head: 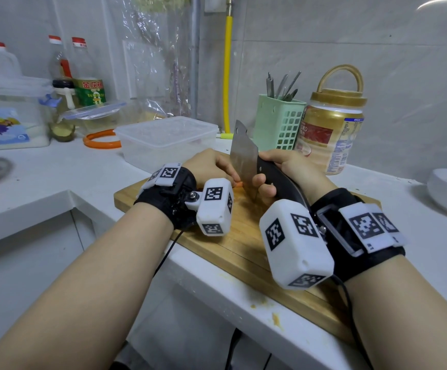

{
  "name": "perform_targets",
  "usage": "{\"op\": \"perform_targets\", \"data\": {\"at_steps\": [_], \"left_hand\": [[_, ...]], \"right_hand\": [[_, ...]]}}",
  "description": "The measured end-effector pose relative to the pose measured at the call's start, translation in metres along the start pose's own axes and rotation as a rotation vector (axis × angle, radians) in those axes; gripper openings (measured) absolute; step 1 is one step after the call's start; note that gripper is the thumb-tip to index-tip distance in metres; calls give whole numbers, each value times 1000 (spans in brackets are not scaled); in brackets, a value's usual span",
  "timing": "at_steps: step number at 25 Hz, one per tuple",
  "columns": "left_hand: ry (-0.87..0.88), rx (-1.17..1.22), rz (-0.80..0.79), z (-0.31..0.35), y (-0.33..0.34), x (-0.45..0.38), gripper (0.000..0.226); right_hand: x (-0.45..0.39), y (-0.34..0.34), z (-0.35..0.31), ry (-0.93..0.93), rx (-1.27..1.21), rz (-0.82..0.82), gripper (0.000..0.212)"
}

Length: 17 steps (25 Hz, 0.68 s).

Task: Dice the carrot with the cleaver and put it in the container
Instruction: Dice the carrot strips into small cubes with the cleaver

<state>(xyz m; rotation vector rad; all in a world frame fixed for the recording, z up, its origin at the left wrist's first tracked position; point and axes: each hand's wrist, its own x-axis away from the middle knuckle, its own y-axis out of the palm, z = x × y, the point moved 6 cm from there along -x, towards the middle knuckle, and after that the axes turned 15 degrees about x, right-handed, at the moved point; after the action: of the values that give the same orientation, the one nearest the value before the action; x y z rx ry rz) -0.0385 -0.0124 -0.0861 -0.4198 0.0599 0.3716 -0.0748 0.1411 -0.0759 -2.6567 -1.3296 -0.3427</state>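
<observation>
Wooden cutting board (pixel 246 244) lies at the front edge of a white counter (pixel 57 172), and both of a person's hands work at its far edge. The right hand (pixel 283 169) has its fingers wrapped round the dark handle of a steel cleaver (pixel 243 158), blade upright, edge down on the board. The left hand (pixel 211 166) is curled over the carrot (pixel 239 184), knuckles almost against the flat of the blade; only a small orange tip shows between hand and steel, the rest is hidden. A clear plastic container (pixel 167 138) stands just beyond the board's far left corner. The likeliest trouble is a nicked fingertip — the holding fingers sit so near the blade that a short, round piece rolling under the cut could carry them into it. Loose dice might also skid off the board's edge. Readable writing is scarce: a green bottle label (pixel 90 93) at the counter's back left carries three red Chinese characters, and a gold-lidded jar (pixel 329 134) at the back right has print too small to read.
</observation>
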Motion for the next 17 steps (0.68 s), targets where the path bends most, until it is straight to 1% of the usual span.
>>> {"op": "perform_targets", "data": {"at_steps": [5,8,11,14,17], "left_hand": [[-18,4,0,1,0,2,17],[-30,28,14,1,1,4,13],[-20,27,15,1,0,2,14],[-17,48,8,0,0,3,11],[11,46,12,2,-1,3,10]], "right_hand": [[1,2,-3,6,19,6,21],[0,4,-2,-6,21,22,23],[-2,4,-1,-6,33,20,24],[0,1,2,18,8,-13,23],[5,-1,4,29,-69,-78,19]]}}
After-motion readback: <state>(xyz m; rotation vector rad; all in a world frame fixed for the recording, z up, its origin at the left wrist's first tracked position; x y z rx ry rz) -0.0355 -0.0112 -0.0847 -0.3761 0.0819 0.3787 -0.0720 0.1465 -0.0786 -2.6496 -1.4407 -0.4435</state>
